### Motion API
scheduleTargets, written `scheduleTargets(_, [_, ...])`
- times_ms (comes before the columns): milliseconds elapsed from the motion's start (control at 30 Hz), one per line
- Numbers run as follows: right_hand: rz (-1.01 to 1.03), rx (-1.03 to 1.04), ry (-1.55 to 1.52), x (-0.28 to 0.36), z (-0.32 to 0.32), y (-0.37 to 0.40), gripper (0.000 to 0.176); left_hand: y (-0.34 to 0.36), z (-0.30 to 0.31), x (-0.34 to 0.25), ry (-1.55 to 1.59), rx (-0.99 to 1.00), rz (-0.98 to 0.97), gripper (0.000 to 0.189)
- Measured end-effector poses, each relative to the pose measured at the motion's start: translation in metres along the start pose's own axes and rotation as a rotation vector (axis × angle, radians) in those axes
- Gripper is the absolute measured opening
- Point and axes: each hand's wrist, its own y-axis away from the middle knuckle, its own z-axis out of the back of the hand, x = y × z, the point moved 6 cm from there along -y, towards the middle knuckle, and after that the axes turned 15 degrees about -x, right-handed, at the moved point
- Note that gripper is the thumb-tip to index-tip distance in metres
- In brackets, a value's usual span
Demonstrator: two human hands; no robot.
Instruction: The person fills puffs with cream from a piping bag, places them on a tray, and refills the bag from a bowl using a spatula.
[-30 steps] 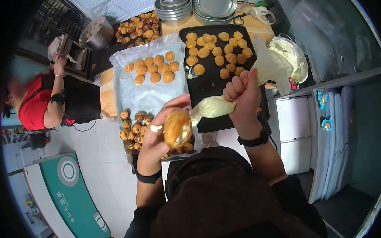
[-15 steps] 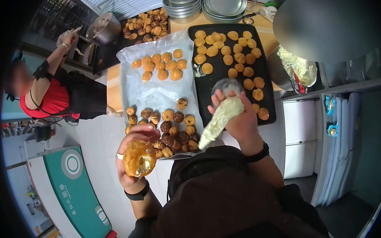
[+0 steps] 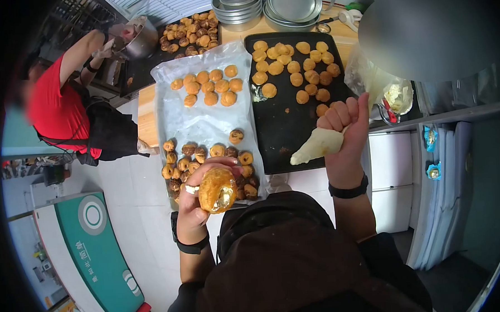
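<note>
In my left hand point(image 3: 190, 224) is a golden cream puff point(image 3: 215, 192), its opening with pale cream facing up; a white dab sits on a finger. My right hand point(image 3: 350, 146) is closed round the piping bag point(image 3: 317, 146), whose cream-filled tip points left, apart from the puff. Clear plastic of the bag point(image 3: 369, 75) trails behind my fist. Below the bag lies a black tray point(image 3: 271, 138) with golden puffs point(image 3: 296, 78). Beyond my left hand, a paper-lined tray point(image 3: 201, 120) carries golden and brown puffs; my hand hides some of them.
On the right stands a pot of cream point(image 3: 399, 96) with a red-handled tool. Round metal pans point(image 3: 293, 3) are stacked at the back, beside another tray of puffs point(image 3: 191, 33). At left, a person in a red top point(image 3: 64, 108) reaches into a metal pot point(image 3: 142, 42).
My left hand has moved right with the puff. My right hand, previously open beneath the piping bag, has closed round it and shifted right. The other person has leaned to the metal pot.
</note>
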Motion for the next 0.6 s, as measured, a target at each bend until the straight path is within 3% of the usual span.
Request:
scheduleTargets(33, [-0.001, -0.001, -0.001, -0.004, 0.003, 0.001, 0.046, 0.0, -0.001, 0.0, 0.005, 0.01, 0.001, 0.081])
scheduleTargets(100, [0.023, -0.263, -0.066, -0.017, 0.015, 0.004, 0.036, 0.002, 0.0, 0.001, 0.01, 0.002, 0.01, 0.081])
scheduleTargets(133, [-0.163, -0.07, -0.232, -0.04, 0.034, 0.001, 0.033, 0.001, 0.0, 0.001, 0.018, -0.002, 0.012, 0.081])
scheduleTargets(167, [-0.327, -0.396, -0.284, -0.061, 0.039, 0.014, 0.029, -0.001, -0.001, 0.001, 0.018, 0.0, 0.005, 0.081])
scheduleTargets(233, [-0.366, -0.458, -0.261, -0.084, 0.06, 0.02, 0.026, -0.002, 0.0, 0.003, 0.045, -0.047, 0.03, 0.079])
scheduleTargets(333, [-0.301, -0.333, -0.283, -0.079, 0.049, 0.018, 0.024, 0.002, 0.003, 0.009, 0.089, -0.126, 0.04, 0.08])
scheduleTargets(467, [-0.16, -0.447, -0.303, -0.059, 0.037, 0.014, 0.022, 0.003, 0.002, 0.012, 0.212, -0.216, 0.021, 0.081])
scheduleTargets(567, [-0.212, -0.294, -0.374, -0.054, 0.014, 0.018, 0.022, 0.003, -0.004, 0.015, 0.252, -0.226, 0.013, 0.078])
scheduleTargets(600, [-0.124, -0.255, -0.277, -0.048, 0.01, 0.016, 0.017, 0.003, -0.006, 0.017, 0.279, -0.231, 0.049, 0.078])
